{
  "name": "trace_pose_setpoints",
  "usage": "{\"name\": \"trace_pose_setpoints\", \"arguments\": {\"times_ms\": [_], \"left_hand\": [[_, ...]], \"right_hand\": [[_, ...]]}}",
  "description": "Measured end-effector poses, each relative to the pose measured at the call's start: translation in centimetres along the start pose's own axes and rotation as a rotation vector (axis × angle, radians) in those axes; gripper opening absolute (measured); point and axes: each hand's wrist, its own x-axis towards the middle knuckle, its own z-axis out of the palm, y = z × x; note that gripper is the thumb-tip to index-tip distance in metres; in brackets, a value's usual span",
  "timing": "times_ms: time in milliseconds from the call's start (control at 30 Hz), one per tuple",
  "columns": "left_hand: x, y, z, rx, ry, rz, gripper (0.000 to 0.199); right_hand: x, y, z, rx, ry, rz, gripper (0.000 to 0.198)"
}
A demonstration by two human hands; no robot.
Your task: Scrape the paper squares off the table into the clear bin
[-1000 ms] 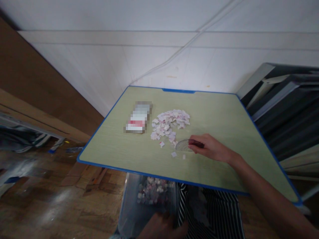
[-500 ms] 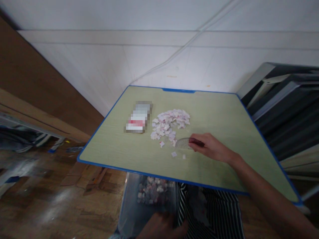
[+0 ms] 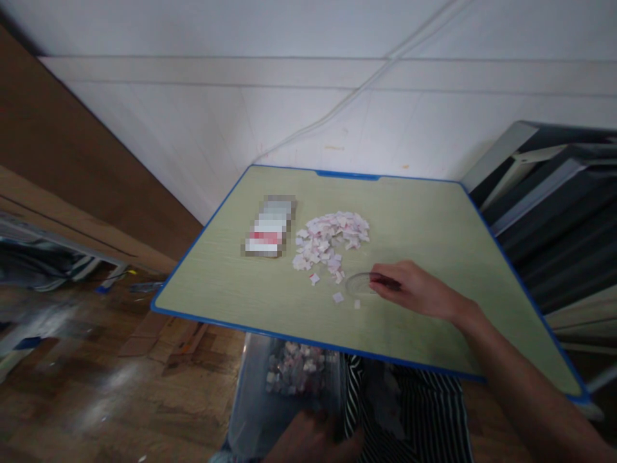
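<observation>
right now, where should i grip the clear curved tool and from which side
Probably the right end of the clear curved tool, from the right, as the right hand holds it: its rounded left end sticks out free towards the paper scraps.

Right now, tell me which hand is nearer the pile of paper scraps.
Right. The right hand is over the table, to the right of the pile of paper scraps; the left hand is lower, past the table's near edge, by the bin.
</observation>
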Motion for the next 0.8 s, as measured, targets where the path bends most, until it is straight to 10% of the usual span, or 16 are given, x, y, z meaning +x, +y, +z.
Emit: {"name": "trace_pose_setpoints", "arguments": {"times_ms": [800], "left_hand": [[-0.22,0.25,0.57,-0.001,0.028,-0.006,0.043]], "right_hand": [[0.19,-0.24,0.67,-0.038,0.034,-0.025,0.019]]}}
